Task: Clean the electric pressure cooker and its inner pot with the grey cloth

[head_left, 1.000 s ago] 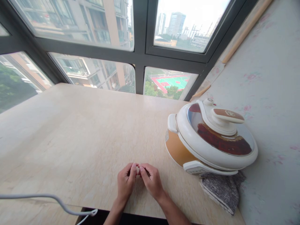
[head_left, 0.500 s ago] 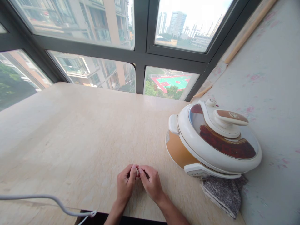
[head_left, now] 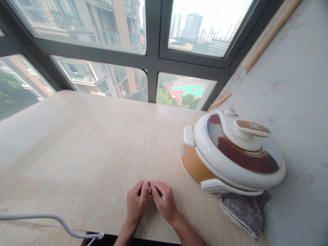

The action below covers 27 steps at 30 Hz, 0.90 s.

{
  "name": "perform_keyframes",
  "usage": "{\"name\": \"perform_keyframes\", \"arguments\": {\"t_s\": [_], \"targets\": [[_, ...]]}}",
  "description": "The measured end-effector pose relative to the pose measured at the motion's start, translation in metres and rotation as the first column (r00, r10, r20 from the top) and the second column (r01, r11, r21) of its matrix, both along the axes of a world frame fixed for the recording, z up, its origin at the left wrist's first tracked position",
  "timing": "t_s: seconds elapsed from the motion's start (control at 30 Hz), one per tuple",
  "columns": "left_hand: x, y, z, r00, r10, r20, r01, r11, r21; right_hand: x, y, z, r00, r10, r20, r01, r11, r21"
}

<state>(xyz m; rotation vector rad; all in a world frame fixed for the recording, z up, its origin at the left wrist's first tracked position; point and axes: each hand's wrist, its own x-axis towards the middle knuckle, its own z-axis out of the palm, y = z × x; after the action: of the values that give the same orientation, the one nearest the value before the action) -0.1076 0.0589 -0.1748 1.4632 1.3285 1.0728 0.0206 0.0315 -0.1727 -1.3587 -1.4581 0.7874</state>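
Near the front edge of the stone-patterned counter (head_left: 97, 150), my left hand (head_left: 137, 200) and my right hand (head_left: 165, 201) meet at the fingertips. Both are closed, each with the thumb pressed against curled fingers. Between the tips there may be something tiny, with a hint of red, but it is too small to make out. To the right of my right hand stands a white and tan electric cooker (head_left: 233, 153) with its glass lid on.
A dark grey patterned cloth (head_left: 243, 212) lies partly beneath the cooker, beside the floral wall (head_left: 294, 102). A grey cable (head_left: 51, 217) crosses the lower left. Dark window frames (head_left: 153, 51) border the counter's far side.
My hands stay together in nearly the same pose, with the fingertips drawn slightly closer. The whole view has shifted a few pixels.
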Motion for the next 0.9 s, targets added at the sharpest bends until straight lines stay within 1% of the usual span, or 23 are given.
{"name": "perform_keyframes", "arguments": {"t_s": [0.27,0.9], "targets": [[-0.0001,-0.0004,0.0021,1.0,0.005,-0.01,-0.005,1.0,-0.004,0.0002,-0.0009,0.0002,1.0,0.007,0.007,-0.007,1.0,-0.003],[-0.0006,-0.0004,0.0004,1.0,0.001,-0.017,-0.001,1.0,-0.008,-0.0002,-0.0011,-0.0009,1.0,0.01,0.019,-0.01,1.0,0.0]]}}
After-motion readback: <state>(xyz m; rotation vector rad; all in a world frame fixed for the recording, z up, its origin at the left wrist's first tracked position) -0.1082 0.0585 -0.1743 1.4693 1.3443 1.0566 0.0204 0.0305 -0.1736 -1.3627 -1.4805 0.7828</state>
